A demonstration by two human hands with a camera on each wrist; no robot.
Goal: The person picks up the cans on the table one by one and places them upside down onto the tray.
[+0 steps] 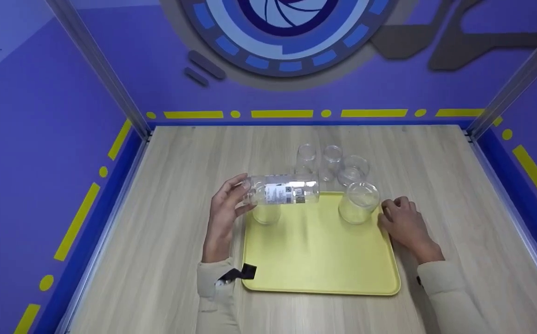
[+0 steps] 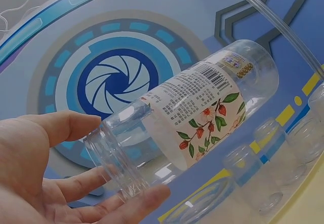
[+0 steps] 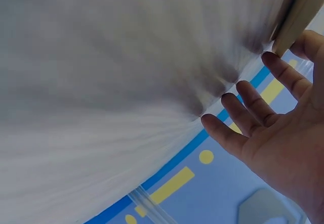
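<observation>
My left hand [image 1: 225, 208] grips a clear plastic jar [image 1: 291, 189] by its threaded neck, thumb on one side and fingers on the other. The jar lies sideways in the air above the back of a yellow tray [image 1: 319, 260]. In the left wrist view its label [image 2: 202, 118] shows red flowers, leaves and a barcode. Partly hidden below it, another clear jar [image 1: 267, 215] stands at the tray's back left. My right hand [image 1: 406, 224] rests at the tray's right edge, fingertips on the table and thumb by the rim, near a wide clear jar [image 1: 359, 206].
Behind the tray stand several more clear containers, among them two narrow ones [image 1: 306, 155] and a wider one [image 1: 353, 169]. Blue printed walls [image 1: 287, 99] and metal posts [image 1: 106, 69] enclose the wooden table [image 1: 166, 222].
</observation>
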